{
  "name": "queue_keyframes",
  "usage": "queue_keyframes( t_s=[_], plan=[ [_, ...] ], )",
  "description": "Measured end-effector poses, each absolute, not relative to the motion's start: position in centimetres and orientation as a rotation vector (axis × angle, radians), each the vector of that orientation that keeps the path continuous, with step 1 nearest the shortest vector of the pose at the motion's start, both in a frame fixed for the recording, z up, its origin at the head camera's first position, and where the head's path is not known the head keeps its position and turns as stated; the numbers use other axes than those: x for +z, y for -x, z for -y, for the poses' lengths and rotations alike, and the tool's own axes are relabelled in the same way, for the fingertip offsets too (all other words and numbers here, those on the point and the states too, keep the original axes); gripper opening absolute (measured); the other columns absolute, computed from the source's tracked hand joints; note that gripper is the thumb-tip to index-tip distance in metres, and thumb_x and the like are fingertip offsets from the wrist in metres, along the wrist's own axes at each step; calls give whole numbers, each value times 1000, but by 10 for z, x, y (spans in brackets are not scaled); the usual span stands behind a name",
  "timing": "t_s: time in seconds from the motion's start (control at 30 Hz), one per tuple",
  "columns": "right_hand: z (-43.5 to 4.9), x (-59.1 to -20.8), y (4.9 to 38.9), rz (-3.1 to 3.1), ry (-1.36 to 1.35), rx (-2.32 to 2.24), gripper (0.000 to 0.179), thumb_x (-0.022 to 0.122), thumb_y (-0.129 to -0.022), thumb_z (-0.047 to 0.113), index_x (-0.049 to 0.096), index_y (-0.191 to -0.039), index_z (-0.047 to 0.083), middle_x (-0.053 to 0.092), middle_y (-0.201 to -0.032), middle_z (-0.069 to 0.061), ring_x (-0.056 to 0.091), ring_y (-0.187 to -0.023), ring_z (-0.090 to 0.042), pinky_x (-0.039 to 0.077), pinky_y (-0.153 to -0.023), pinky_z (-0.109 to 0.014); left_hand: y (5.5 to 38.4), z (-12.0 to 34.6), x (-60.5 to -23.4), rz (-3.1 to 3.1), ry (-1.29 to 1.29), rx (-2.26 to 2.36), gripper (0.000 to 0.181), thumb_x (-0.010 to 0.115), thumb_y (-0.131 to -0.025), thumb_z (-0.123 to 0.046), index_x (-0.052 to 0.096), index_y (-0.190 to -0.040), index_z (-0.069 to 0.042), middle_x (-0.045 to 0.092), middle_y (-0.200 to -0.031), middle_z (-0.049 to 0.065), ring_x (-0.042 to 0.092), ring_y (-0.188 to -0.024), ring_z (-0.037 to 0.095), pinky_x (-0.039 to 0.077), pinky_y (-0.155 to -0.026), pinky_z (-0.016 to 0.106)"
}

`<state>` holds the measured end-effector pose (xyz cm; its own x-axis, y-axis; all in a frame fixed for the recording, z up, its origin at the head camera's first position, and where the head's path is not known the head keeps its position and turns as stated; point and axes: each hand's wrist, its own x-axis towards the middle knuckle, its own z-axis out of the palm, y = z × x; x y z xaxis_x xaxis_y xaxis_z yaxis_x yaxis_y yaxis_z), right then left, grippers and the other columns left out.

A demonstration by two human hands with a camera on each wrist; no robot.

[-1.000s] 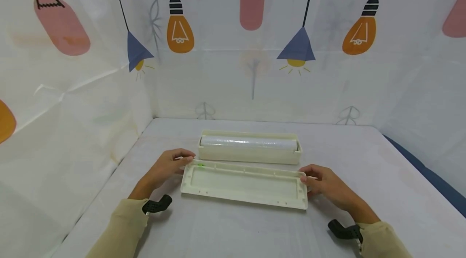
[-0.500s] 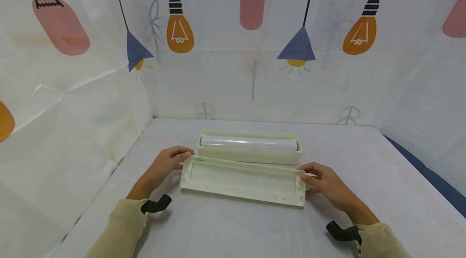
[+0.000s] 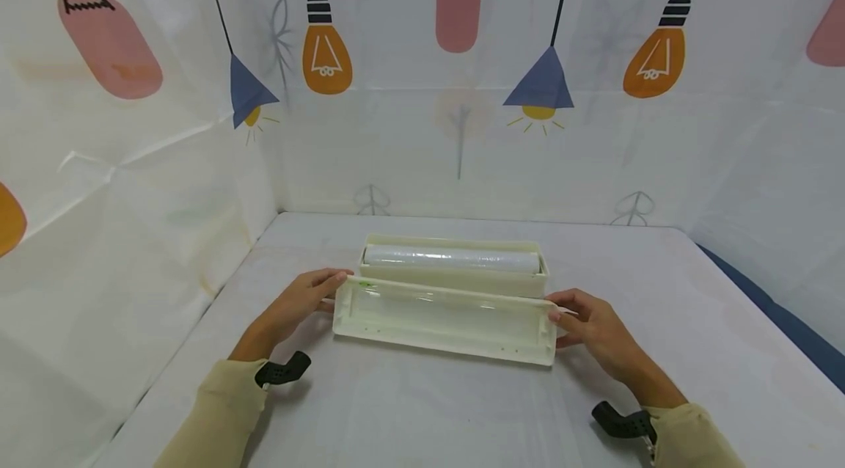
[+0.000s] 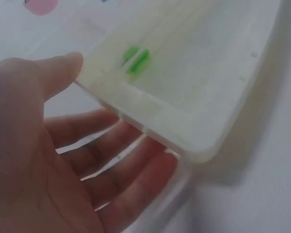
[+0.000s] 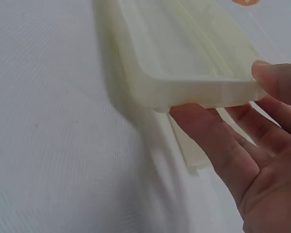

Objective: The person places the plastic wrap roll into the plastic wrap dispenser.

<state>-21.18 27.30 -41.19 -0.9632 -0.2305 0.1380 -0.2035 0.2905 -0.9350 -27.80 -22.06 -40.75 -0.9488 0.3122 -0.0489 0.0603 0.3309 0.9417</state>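
Between both hands is a long, shallow cream plastic lid (image 3: 449, 321), its hollow inner side facing up and toward me. My left hand (image 3: 299, 309) grips its left end, thumb at the rim and fingers beneath, near a small green piece (image 4: 138, 60) in the lid's corner. At the other end my right hand (image 3: 597, 332) pinches the lid between thumb and fingers. Just behind stands the matching cling film box (image 3: 455, 282), open at the top, with a shiny white roll of cling film (image 3: 452, 258) lying in it. The lid's back edge hides part of the box's front wall.
A white cloth covers the table (image 3: 422, 417). White sheeting (image 3: 409, 145) printed with lamps and bulbs hangs behind and on the left. Both wrists carry black camera mounts (image 3: 284, 370), and a blue strip (image 3: 772, 310) shows past the table's right edge.
The lid has risen slightly and shifted away from me, its back edge tilting up over the box's front wall. Both hands have kept their hold. The box and roll stay in place.
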Motion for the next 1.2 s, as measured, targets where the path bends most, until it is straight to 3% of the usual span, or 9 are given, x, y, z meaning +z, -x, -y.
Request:
queue_keyframes(
  t_s=[0.17, 0.3, 0.7, 0.9, 1.2],
  plan=[
    [-272, -411, 211, -2573, 462, -1850, 36, 64, -100, 15, 55, -127, -7, 58, -132, -27, 67, -102, -11, 61, -71, -42, 275, 219, -405, -2362, -298, 1589, 73, 47, -102, -57, 49, -144, 3, 62, -127, 15, 63, -108, 26, 56, -86, 40],
    [-267, -409, 208, -2607, 479, -1893, 36, 65, -99, 14, 56, -127, -8, 63, -126, -16, 66, -104, -7, 61, -71, -41, 274, 215, -404, -2329, -276, 1614, 74, 41, -102, -60, 52, -141, 2, 62, -120, 16, 64, -100, 26, 59, -78, 41],
    [-266, -405, 207, -2784, 445, -1960, 36, 68, -98, 14, 62, -129, -3, 67, -124, -3, 66, -105, -6, 60, -74, -31, 273, 206, -401, -2367, -339, 1741, 70, 36, -105, -56, 51, -140, 2, 57, -128, 20, 62, -108, 32, 59, -81, 41],
    [-269, -407, 209, -2664, 300, -2047, 46, 66, -100, 22, 57, -134, -6, 65, -123, 4, 65, -105, -7, 58, -81, -27, 275, 198, -404, -2367, -280, 1813, 72, 43, -103, -58, 53, -138, 3, 58, -127, 19, 63, -106, 29, 60, -79, 40],
    [-270, -408, 215, -2372, 307, -2308, 54, 63, -101, 18, 46, -140, -14, 63, -132, 7, 61, -115, -3, 53, -91, -25, 270, 194, -396, -2356, -353, 1960, 62, 50, -104, -49, 56, -135, 5, 60, -126, 20, 63, -108, 30, 59, -82, 43]
  ],
)
